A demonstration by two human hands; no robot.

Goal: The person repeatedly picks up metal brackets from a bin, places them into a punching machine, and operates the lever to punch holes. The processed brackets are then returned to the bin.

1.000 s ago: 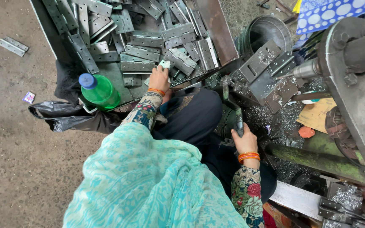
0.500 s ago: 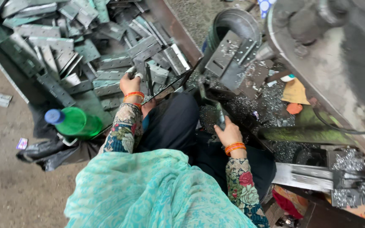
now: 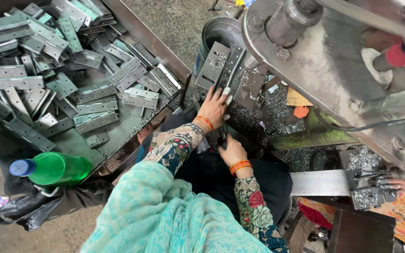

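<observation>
Gritty floor (image 3: 174, 18) (shavings everywhere) under hinge-filled tray (image 3: 139, 30)

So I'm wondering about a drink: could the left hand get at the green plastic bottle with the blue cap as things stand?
Probably yes. The left hand rests at the grey metal plates ahead, and the green plastic bottle lies uncovered on the person's left, nothing over it.

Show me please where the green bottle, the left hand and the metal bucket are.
green bottle (image 3: 55, 167): head view, on its green body.
left hand (image 3: 215, 107): head view, on the back of the hand.
metal bucket (image 3: 221, 33): head view, on its grey side wall.
</observation>
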